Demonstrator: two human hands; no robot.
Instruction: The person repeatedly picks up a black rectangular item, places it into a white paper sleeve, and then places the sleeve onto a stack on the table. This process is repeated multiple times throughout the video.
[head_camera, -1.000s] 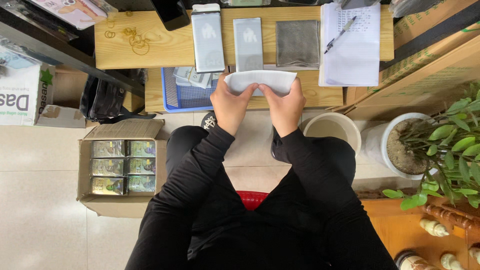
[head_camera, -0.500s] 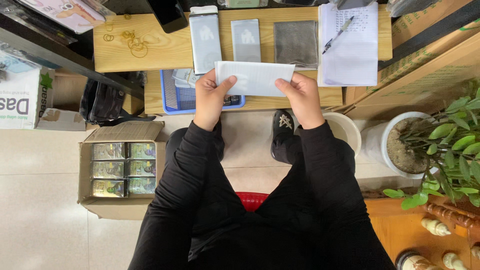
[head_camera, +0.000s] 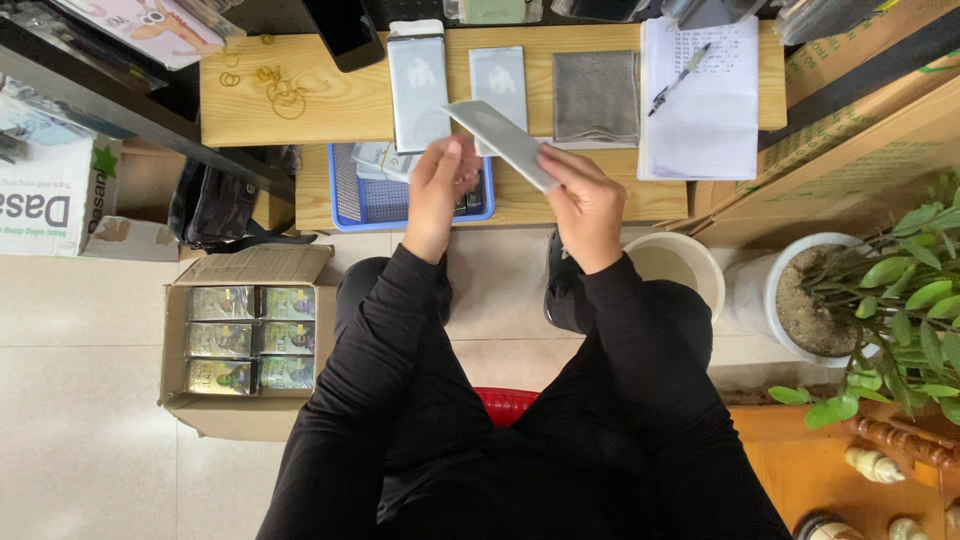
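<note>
Grey flat pouch (head_camera: 503, 142), one, held tilted in the air over the tabletop's (head_camera: 330, 100) near edge; right hand (head_camera: 590, 205) pinches its lower right end, left hand (head_camera: 440, 185) has fingers curled at its left side, grip there not clear. Two more pouches (head_camera: 418, 85) lie flat on the tabletop, one grey cloth square (head_camera: 597, 95) beside them, one paper sheet (head_camera: 705, 100) with one pen (head_camera: 678, 65). Blue tray (head_camera: 360, 195) just under the left hand. Rubber bands (head_camera: 280, 92) loose at left. Floor: one open box (head_camera: 250, 335) with six packs left of the knees, white bucket (head_camera: 680, 265) and potted plant (head_camera: 870, 300) crowd the right
</note>
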